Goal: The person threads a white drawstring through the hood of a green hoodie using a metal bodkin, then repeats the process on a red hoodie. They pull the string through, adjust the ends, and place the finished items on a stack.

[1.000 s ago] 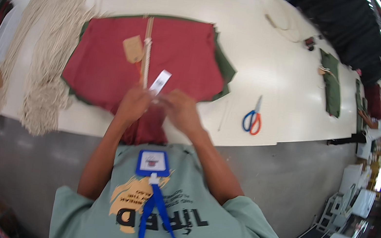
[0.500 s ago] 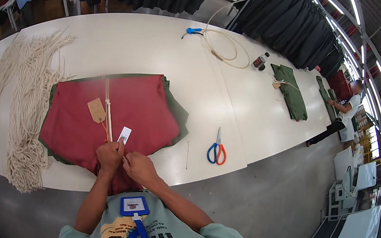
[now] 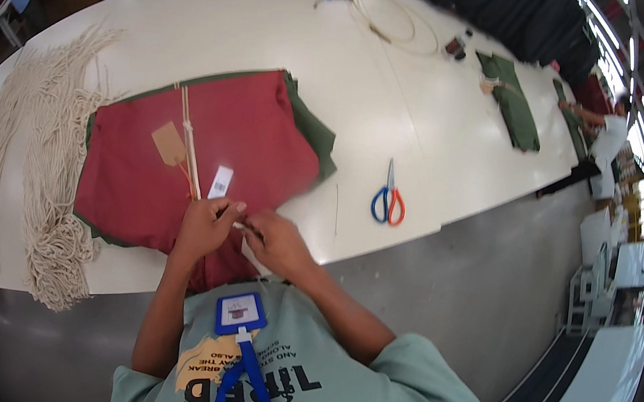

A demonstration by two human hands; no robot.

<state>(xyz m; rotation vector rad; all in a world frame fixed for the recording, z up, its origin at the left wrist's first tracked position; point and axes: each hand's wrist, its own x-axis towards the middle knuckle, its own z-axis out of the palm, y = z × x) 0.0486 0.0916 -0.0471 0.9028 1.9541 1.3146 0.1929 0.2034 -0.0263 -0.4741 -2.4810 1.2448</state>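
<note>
A folded bundle of dark red cloth (image 3: 265, 134) with a green layer beneath lies on the table in front of me. An off-white cord (image 3: 189, 131) crosses it lengthwise, with a knot partway along. My left hand (image 3: 206, 227) is closed at the cord's near end, over the cloth's near edge. Close on its right, my right hand (image 3: 280, 243) pinches a short light piece of cord that shows between the hands. A brown paper tag (image 3: 169, 144) hangs beside the cord, and a white label (image 3: 221, 183) lies just beyond my left hand. Fingertip details are partly hidden.
Loose off-white cords (image 3: 52, 169) lie in a long heap at left. Scissors (image 3: 389, 198) with blue and orange handles rest at right. Farther off are a coiled hose (image 3: 394, 25), a bottle (image 3: 457, 45) and a green tied bundle (image 3: 515, 105). A person (image 3: 611, 132) stands at the far right.
My hands have drawn slightly apart, with a light piece of cord showing between them. The view has shifted, so the table sits higher in the picture.
</note>
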